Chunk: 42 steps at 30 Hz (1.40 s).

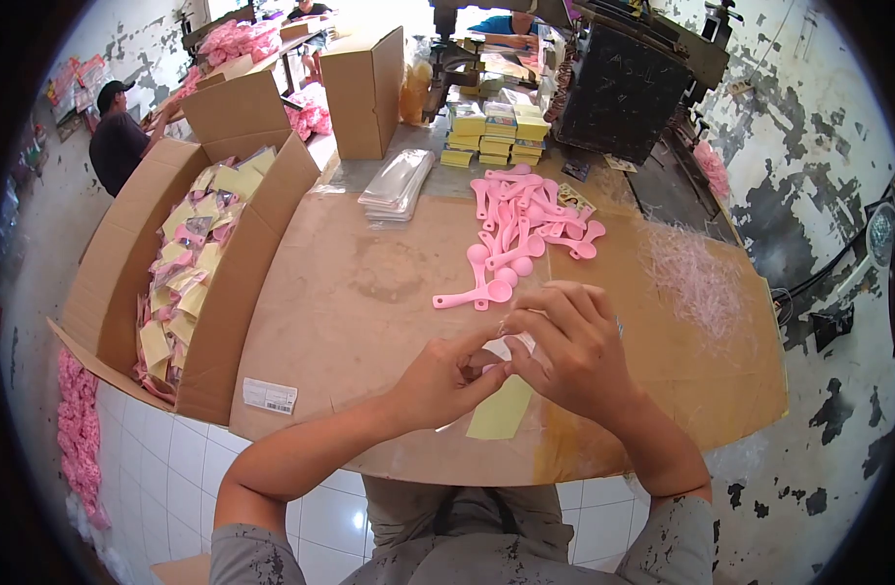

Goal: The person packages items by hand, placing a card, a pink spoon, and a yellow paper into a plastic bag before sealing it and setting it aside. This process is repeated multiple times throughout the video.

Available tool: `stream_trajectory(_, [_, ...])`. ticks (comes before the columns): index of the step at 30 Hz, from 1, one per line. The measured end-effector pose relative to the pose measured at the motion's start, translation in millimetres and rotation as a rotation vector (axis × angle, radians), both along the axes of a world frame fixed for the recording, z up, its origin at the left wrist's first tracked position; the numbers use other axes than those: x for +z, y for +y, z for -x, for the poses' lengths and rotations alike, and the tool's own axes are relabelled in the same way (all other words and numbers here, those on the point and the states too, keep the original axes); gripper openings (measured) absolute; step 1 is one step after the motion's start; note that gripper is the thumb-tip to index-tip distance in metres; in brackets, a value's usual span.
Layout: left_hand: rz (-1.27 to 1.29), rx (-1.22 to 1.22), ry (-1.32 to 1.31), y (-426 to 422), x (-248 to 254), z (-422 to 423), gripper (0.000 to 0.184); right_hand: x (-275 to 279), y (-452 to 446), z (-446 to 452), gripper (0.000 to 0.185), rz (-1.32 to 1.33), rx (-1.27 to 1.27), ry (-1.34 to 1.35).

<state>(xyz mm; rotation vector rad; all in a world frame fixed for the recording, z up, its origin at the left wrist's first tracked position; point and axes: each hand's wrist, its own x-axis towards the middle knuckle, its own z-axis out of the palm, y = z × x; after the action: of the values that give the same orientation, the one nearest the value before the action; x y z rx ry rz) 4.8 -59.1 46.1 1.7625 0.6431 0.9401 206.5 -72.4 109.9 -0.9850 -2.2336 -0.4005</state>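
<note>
well to the left of the fingers stands an open carton (240, 283), full of clear packets (179, 302) showing pink and pale yellow. nearer the fingers, but still left of them, a white label (270, 396) with a barcode lies flat on the cardboard. a stack of glossy, see-through bags (398, 185) sits beyond the fingers and to their left. the left hand (442, 380) has its fingers curled in, thumb and forefinger almost meeting; a small pinkish bit shows between them, too little of it to name, and the grip cannot be told for certain. just below both sets of fingertips is a yellow card (500, 409), plain, pale and straight-edged, its top partly hidden by the hands. beyond the fingertips the pink spoons (516, 229) lie in a loose heap, smooth, with round bowls and holed handles, the closest just past the fingers. the right hand (576, 341) is bent, thumb and forefinger slightly apart beside the left fingertips, with something pale and filmy there; whether they pinch it cannot be told. right of these fingers, well apart, thin clear strips (696, 278) lie tangled.
</note>
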Motion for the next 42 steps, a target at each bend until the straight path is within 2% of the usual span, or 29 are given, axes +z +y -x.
stream_trajectory(2, [-0.013,-0.006,-0.005,1,-2,0,0.048,-2,-1,-3,0.019,0.029,-0.009,0.022])
stream_trajectory(8, [0.027,-0.065,0.057,-3,3,0,0.036,-9,-2,0,0.015,0.0,0.01,0.061])
stream_trajectory(17, [-0.05,-0.073,0.13,-1,4,2,0.052,-6,-7,2,0.014,-0.087,0.004,-0.109])
stream_trajectory(24, [-0.066,-0.053,0.187,-2,4,0,0.054,-20,-6,2,0.012,-0.093,-0.072,-0.277])
stream_trajectory(26, [-0.097,-0.03,0.155,-2,0,-3,0.053,-15,-1,-2,0.012,-0.023,-0.067,-0.126])
stream_trajectory(29, [-0.021,-0.082,0.205,7,-3,2,0.049,-3,12,-27,0.01,0.068,-0.118,0.086])
stream_trajectory(30, [0.057,-0.09,0.121,7,-7,1,0.047,2,16,-42,0.009,0.098,-0.142,0.15])
stream_trajectory(32, [0.21,-0.106,-0.05,6,-12,-3,0.042,14,19,-75,0.006,0.593,-0.065,0.486])
stream_trajectory(34, [0.294,-0.145,-0.092,7,-5,-2,0.039,13,22,-132,0.011,0.882,0.108,0.848])
stream_trajectory(36, [0.373,-0.173,-0.139,12,1,0,0.036,11,28,-218,0.009,1.028,0.447,1.226])
stream_trajectory(38, [0.458,-0.18,-0.193,14,1,2,0.035,6,39,-299,0.018,0.997,0.201,1.059])
stream_trajectory(42, [0.388,-0.108,-0.119,17,-7,2,0.038,-27,13,-342,0.035,0.486,-0.653,0.371])
